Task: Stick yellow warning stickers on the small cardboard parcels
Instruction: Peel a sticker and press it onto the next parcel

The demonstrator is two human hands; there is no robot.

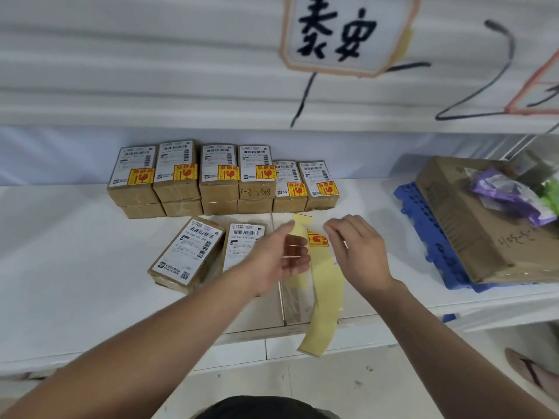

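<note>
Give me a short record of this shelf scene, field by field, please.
Stickered parcels: six stacks in the back row, each top showing a yellow sticker
Unstickered parcels: two in front, side by side
Left hand: holds the backing strip, which hangs over the shelf edge
Right hand: fingertips at a sticker by the strip; grip unclear
Right side: large carton on a blue pallet

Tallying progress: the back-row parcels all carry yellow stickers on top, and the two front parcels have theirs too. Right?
No. In the head view the left front parcel and right front parcel show only white labels, no yellow sticker yet. The back-row parcels do carry theirs.
</note>
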